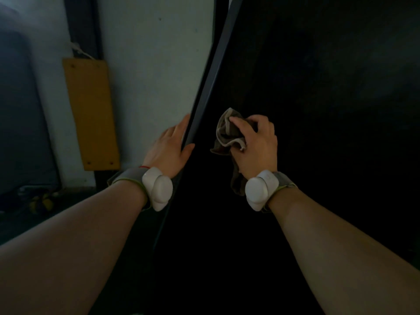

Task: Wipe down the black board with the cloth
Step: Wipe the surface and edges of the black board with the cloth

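A large black board (pixel 318 110) fills the right half of the head view, standing nearly upright with its dark left edge running diagonally. My left hand (pixel 169 146) clasps that edge, fingers behind it and thumb on the front face. My right hand (pixel 256 144) presses a crumpled grey-brown cloth (pixel 228 133) against the board's face, just right of the edge. Part of the cloth hangs down below my right wrist. Both wrists carry white devices on grey bands.
A pale wall (pixel 147 64) lies behind the board at left. An orange-yellow panel (pixel 91 114) is fixed low on it beside a dark vertical post (pixel 84 23). Yellow and dark clutter (pixel 41 201) lies on the floor at lower left.
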{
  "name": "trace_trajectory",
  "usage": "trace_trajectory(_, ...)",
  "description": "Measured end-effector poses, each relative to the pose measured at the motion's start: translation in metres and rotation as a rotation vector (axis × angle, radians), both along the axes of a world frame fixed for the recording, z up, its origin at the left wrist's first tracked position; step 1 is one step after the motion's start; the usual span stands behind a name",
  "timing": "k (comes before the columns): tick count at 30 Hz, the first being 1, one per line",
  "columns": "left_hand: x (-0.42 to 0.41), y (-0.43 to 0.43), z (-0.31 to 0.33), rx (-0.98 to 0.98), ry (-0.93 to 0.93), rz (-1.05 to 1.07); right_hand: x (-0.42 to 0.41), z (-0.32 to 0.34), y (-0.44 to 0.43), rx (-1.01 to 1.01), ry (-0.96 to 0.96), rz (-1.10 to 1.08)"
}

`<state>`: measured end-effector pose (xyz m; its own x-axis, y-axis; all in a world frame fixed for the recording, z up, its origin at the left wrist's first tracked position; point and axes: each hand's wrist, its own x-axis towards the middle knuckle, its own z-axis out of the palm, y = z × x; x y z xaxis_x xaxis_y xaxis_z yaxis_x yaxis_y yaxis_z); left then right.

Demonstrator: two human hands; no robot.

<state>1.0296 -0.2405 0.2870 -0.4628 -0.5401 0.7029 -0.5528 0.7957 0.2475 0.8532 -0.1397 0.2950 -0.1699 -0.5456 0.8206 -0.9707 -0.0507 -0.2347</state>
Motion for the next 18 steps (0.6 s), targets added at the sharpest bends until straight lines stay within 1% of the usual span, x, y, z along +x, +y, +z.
trace_trajectory(9, -0.025, 0.0, 0.062, -0.099, 0.008, -0.017, -0.017, 0.064, 0.006, -0.087, 0.027, -0.066)
trace_trajectory(15, -0.038, -0.003, 0.092, -0.124, -0.016, -0.011, -0.026, 0.105, -0.002, -0.173, 0.056, -0.101)
trace_trajectory(18, -0.045, -0.006, 0.1, -0.114, -0.042, -0.01, -0.028, 0.127, -0.007, -0.182, 0.067, -0.14)
